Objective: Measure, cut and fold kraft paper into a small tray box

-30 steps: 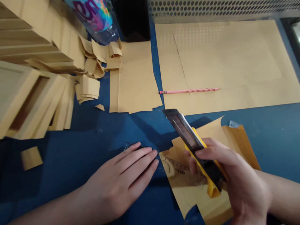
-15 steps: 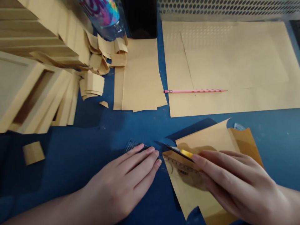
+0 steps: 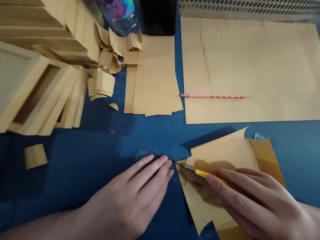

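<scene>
My left hand (image 3: 135,195) lies with its fingers stretched out over a clear plastic ruler (image 3: 143,152), the fingertips pressing it to the blue surface. The ruler runs on to the right across a folded piece of brown kraft paper (image 3: 226,141). My right hand (image 3: 260,198) is closed round a yellow utility knife (image 3: 203,173), its blade pointing left. The blade lies along the ruler's upper edge, its tip at the paper's left corner. My right fingers hide most of the knife's handle and part of the paper.
A pink pencil (image 3: 215,96) lies on a large kraft sheet (image 3: 250,66). Left of it are smaller stacked sheets (image 3: 157,76), paper scraps (image 3: 105,81) and kraft boxes or folded envelopes (image 3: 67,96). A bottle (image 3: 122,16) and a black phone (image 3: 158,16) stand at the back.
The knife's tip has come down from above the ruler to its edge at the paper's corner. My left hand stays on the ruler. The view has shifted slightly.
</scene>
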The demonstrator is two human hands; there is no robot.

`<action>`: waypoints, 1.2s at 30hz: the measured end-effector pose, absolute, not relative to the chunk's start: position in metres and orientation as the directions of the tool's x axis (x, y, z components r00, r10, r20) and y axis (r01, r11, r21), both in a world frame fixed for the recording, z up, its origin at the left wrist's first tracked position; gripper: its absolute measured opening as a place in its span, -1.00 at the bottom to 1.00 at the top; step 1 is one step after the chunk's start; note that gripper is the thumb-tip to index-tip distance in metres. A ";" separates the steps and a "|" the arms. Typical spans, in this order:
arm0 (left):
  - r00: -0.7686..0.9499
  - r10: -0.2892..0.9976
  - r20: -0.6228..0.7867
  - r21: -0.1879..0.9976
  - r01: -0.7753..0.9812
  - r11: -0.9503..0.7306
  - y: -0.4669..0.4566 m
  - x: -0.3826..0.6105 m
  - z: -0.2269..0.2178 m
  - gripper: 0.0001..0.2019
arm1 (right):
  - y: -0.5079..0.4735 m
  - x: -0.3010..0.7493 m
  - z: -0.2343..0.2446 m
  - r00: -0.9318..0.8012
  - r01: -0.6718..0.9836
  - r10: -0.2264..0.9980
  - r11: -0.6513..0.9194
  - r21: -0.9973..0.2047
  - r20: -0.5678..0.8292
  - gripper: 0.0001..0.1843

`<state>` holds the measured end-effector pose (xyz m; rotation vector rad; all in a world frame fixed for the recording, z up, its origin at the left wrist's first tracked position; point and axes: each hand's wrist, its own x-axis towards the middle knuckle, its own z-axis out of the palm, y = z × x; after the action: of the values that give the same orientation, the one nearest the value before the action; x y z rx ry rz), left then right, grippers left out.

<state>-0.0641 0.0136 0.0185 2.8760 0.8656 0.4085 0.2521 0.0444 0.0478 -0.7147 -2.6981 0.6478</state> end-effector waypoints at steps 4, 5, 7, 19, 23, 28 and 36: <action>0.810 0.544 0.220 0.219 0.502 -0.837 0.016 -0.065 0.015 -0.62 | 0.049 0.250 0.052 -0.863 0.370 0.483 0.803 -0.467 0.147 -0.57; 0.811 0.544 0.217 0.228 0.499 -0.836 0.017 -0.066 0.015 -0.62 | 0.051 0.250 0.053 -0.874 0.358 0.463 0.817 -0.452 0.145 -0.57; 0.812 0.542 0.217 0.232 0.497 -0.836 0.018 -0.065 0.015 -0.61 | 0.052 0.248 0.056 -0.899 0.333 0.418 0.849 -0.409 0.135 -0.54; 0.790 0.571 0.222 0.264 0.516 -0.815 0.018 -0.063 0.013 -0.65 | 0.021 0.255 0.045 -0.885 0.411 0.452 0.870 -0.271 0.109 -0.42; 0.789 0.576 0.216 0.273 0.517 -0.811 0.015 -0.063 0.010 -0.69 | 0.020 0.256 0.048 -0.887 0.418 0.453 0.871 -0.258 0.092 -0.44; 0.789 0.577 0.214 0.285 0.514 -0.809 0.014 -0.064 0.009 -0.71 | 0.021 0.257 0.049 -0.895 0.406 0.436 0.883 -0.235 0.092 -0.42; 0.797 0.560 0.226 0.260 0.505 -0.823 0.013 -0.065 0.011 -0.73 | 0.024 0.264 0.055 -0.921 0.370 0.385 0.912 -0.178 0.062 -0.47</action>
<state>-0.0650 0.0128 0.0107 2.7992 0.8381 0.4389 0.2637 0.0244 0.0548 -0.5895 -2.9779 0.2488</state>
